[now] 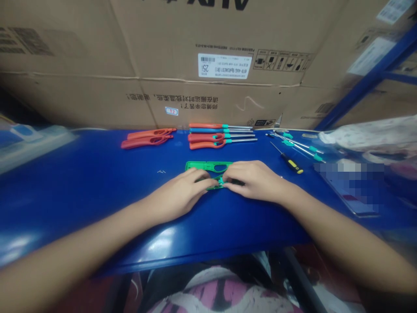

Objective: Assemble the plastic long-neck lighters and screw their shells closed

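On the blue table (81,187), my left hand (182,193) and my right hand (256,179) meet over a green plastic lighter part (217,182). Fingers of both hands are pressed together on it, pinching it from either side. Just behind the hands lies a second green lighter shell half (208,166), flat on the table. Most of the held part is hidden under my fingers.
Two orange shell halves (148,138) lie at the back left. Several assembled long-nozzle lighters (221,134) lie at the back middle, metal tubes with teal ends (298,145) at the right. A yellow-and-black screwdriver (288,161) is nearby. Cardboard boxes (195,61) wall off the back.
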`<action>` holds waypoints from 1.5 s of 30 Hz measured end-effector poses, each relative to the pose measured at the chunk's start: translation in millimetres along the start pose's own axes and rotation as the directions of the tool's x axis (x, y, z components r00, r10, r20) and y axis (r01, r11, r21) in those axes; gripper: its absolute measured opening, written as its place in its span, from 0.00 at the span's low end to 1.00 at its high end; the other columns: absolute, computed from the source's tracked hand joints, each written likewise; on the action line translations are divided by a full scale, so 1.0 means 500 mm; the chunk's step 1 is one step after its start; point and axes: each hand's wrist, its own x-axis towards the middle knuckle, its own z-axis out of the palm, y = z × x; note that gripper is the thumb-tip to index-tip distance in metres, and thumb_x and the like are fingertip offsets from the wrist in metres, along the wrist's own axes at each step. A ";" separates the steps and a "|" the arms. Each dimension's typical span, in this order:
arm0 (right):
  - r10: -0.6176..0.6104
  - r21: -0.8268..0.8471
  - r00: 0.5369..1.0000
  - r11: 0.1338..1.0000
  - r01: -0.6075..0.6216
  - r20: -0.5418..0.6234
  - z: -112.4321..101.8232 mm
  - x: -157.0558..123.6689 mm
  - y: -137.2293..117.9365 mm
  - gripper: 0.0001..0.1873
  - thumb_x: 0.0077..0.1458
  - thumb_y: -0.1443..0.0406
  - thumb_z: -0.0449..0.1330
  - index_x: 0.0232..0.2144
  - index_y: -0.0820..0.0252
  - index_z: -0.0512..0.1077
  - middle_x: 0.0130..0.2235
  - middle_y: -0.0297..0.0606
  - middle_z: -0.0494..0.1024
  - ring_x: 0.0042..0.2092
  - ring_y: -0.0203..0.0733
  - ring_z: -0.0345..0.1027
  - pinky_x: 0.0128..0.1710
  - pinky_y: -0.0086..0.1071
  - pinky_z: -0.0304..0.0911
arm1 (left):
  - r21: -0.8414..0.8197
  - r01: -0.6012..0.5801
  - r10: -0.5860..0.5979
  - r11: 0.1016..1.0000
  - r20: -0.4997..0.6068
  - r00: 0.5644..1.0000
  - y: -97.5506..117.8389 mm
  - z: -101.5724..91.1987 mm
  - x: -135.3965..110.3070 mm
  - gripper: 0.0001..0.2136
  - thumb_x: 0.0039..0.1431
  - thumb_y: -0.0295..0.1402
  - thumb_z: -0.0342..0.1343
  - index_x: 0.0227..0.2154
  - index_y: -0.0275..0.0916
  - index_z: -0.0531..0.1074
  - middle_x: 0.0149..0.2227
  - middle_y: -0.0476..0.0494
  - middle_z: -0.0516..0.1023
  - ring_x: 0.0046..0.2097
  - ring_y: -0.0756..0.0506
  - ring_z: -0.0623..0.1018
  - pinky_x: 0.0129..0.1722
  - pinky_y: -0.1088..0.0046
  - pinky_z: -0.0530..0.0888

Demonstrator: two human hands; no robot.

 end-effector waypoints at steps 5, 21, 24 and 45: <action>-0.003 0.051 0.999 0.999 0.000 0.054 -0.018 -0.007 -0.001 0.06 0.61 0.66 0.60 0.40 0.57 0.76 0.40 0.36 0.81 0.42 0.42 0.74 0.38 0.31 0.61 | 0.040 -0.042 0.042 0.998 0.016 0.999 -0.003 0.002 0.000 0.19 0.71 0.27 0.45 0.60 0.47 0.69 0.53 0.38 0.71 0.55 0.40 0.71 0.54 0.57 0.73; 0.103 0.232 0.982 0.963 -0.138 0.156 -0.028 -0.009 0.011 0.06 0.58 0.72 0.60 0.37 0.60 0.76 0.38 0.35 0.80 0.36 0.37 0.70 0.35 0.29 0.60 | 0.067 -0.064 0.062 0.996 0.036 0.997 -0.008 0.005 -0.004 0.22 0.69 0.22 0.46 0.61 0.45 0.67 0.54 0.38 0.71 0.54 0.40 0.71 0.53 0.58 0.74; 0.113 0.243 0.983 0.959 -0.146 0.145 -0.028 -0.007 0.011 0.05 0.57 0.73 0.61 0.36 0.61 0.76 0.38 0.37 0.79 0.36 0.37 0.70 0.34 0.29 0.61 | 0.075 -0.068 0.066 0.995 0.036 0.997 -0.008 0.004 -0.004 0.22 0.68 0.22 0.47 0.62 0.46 0.67 0.54 0.38 0.70 0.54 0.40 0.70 0.54 0.58 0.74; 0.120 0.303 0.974 0.937 -0.175 0.193 -0.037 -0.009 0.018 0.04 0.56 0.73 0.61 0.34 0.62 0.75 0.33 0.35 0.77 0.32 0.34 0.67 0.32 0.27 0.60 | 0.070 -0.063 0.059 0.996 0.047 0.997 -0.008 0.002 -0.001 0.23 0.67 0.22 0.47 0.62 0.47 0.67 0.55 0.37 0.70 0.55 0.39 0.70 0.55 0.57 0.73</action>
